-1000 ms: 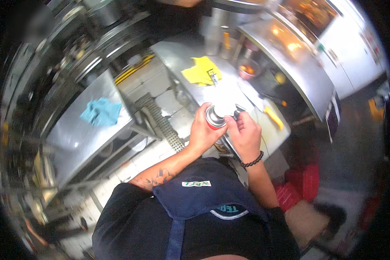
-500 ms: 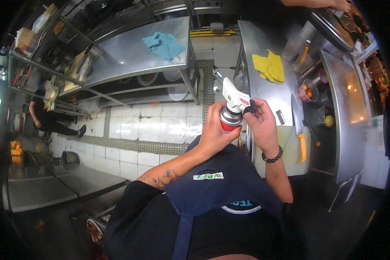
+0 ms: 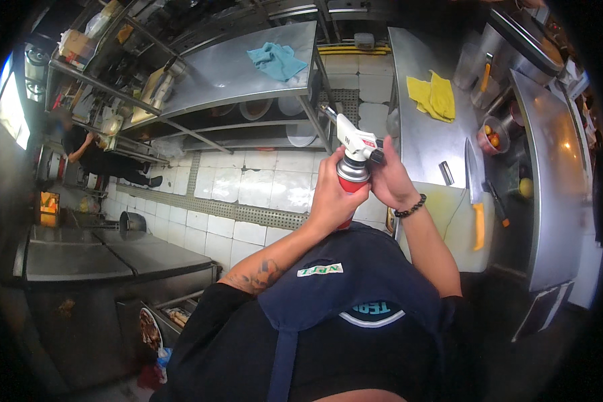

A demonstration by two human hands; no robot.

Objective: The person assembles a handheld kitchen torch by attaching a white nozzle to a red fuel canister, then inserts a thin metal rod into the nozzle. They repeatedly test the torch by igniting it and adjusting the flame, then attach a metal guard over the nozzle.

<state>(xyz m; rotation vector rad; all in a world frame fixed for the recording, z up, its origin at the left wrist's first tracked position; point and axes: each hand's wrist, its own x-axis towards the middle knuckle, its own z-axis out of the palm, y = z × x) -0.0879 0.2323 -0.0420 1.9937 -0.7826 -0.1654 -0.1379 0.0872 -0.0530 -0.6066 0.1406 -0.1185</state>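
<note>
A white-headed kitchen blowtorch [image 3: 356, 142] stands upright in front of my chest, its metal nozzle tilted up and to the left. Below the head is a red gas canister [image 3: 350, 185] with a silver collar. My left hand [image 3: 329, 194] is wrapped round this canister. Beside the black knob [image 3: 376, 157] is my right hand [image 3: 392, 179], fingers stretched upward and palm toward the torch. The thumb side lies close to the canister; whether it touches is hard to tell. No flame shows at the nozzle.
On the right counter lie a yellow cloth [image 3: 432, 97], a yellow-handled knife [image 3: 477, 208] on a cutting board [image 3: 442, 221], a smaller knife [image 3: 497, 203] and a tub of produce [image 3: 492, 137]. A blue cloth [image 3: 278, 61] rests on the steel table ahead. Another person [image 3: 107, 157] stands far left.
My right hand has gone from fingers curled at the torch's knob to fingers straightened beside it. The left hand keeps its hold on the canister. The whole view has shifted slightly.
</note>
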